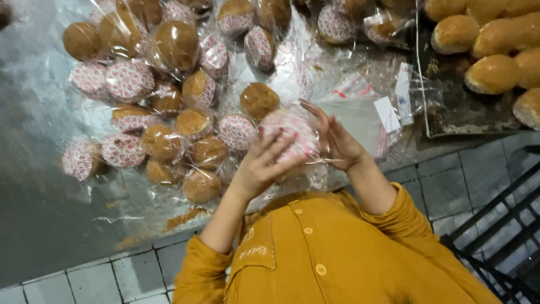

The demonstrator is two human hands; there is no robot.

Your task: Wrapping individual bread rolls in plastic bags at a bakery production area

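Observation:
Both my hands hold one muffin in a red-and-white patterned paper cup, wrapped in a clear plastic bag, just above the table's near edge. My left hand cups it from the left with fingers spread over the wrapper. On the right side, my right hand presses against the plastic. A pile of bagged muffins lies to the left and beyond on the metal table.
A stack of empty clear bags lies right of my hands. A dark tray with unwrapped golden buns sits at the far right. Crumbs lie near the table edge. Tiled floor and a black metal frame are below.

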